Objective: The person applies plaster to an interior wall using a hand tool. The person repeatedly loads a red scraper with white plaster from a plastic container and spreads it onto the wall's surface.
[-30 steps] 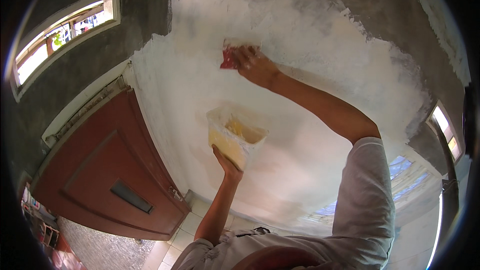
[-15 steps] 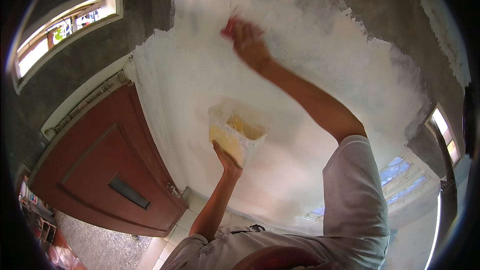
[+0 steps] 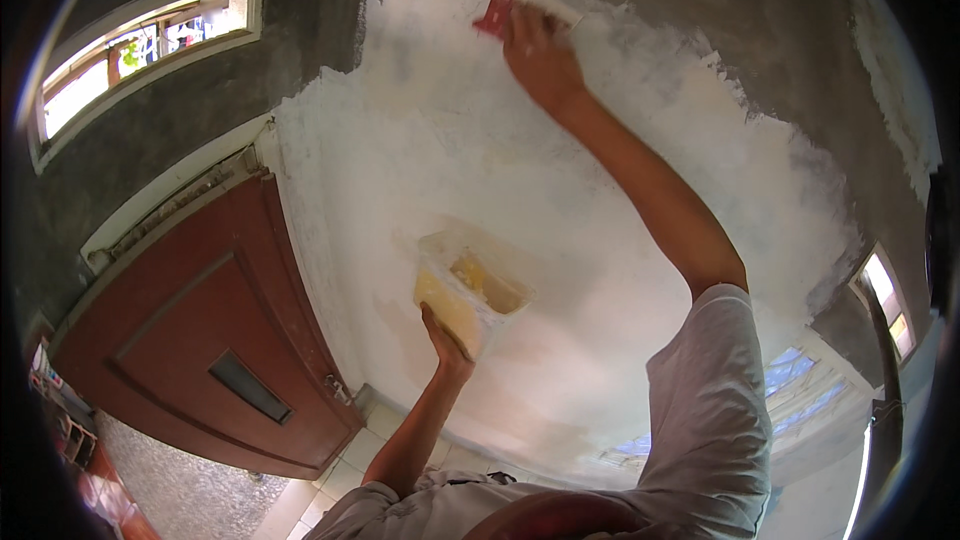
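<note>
My right hand, raised on a stretched arm, grips a red putty scraper. The scraper's pale, broad edge lies near the upper border of the white coating on the wall; motion blurs it a little. Lower down, my left hand is closed around the bottom and side of a whitish plastic tub. The tub is tilted, its opening facing up, and yellowish residue and a yellow object show inside. Part of the left palm is hidden behind the tub.
A reddish-brown door stands at the left, below a narrow window opening. Bare grey plaster borders the white coat. A dark pole and a small window are at the right. Pale tiles lie below.
My right hand has moved up and to the right along the wall with the scraper. My left hand still holds the tub, which sits slightly lower in view. The view has shifted a little.
</note>
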Demonstrator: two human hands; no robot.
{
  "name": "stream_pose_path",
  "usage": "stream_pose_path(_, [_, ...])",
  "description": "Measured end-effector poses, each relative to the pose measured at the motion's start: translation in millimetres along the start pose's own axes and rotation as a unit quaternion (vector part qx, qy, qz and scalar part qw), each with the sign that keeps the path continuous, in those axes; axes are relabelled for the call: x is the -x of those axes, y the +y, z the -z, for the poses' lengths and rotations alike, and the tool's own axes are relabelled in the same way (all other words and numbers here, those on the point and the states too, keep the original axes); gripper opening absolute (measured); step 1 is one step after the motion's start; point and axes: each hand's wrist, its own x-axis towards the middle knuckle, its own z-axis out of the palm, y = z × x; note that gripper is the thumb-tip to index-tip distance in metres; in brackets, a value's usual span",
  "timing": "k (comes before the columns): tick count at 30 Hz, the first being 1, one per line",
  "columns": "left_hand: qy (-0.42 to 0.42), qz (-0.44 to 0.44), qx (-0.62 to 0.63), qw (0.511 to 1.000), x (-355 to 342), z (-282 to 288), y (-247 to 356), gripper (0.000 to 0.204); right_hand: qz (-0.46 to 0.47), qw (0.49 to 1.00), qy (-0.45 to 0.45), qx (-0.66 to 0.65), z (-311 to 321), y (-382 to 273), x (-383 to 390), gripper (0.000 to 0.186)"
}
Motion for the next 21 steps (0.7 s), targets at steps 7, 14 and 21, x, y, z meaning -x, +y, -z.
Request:
stream_pose_path(7, [0.007,0.013,-0.016,1.000,5.8,7.6,5.9,0.072,0.167,0.968,-0.073,-0.174,43.9,-94.9,94.2,0.037])
stream_pose_path(14, [-0.042,-0.011,0.020,0.999,4.1,6.5,14.5,0.077,-0.120,0.979,0.051,-0.157,25.3,23.1,-10.1,0.057])
stream_pose_path(21, [-0.031,0.005,0.014,0.999,5.9,20.2,5.1,0.082,0.083,0.995,-0.016,-0.052,27.0,-77.0,86.3,0.043])
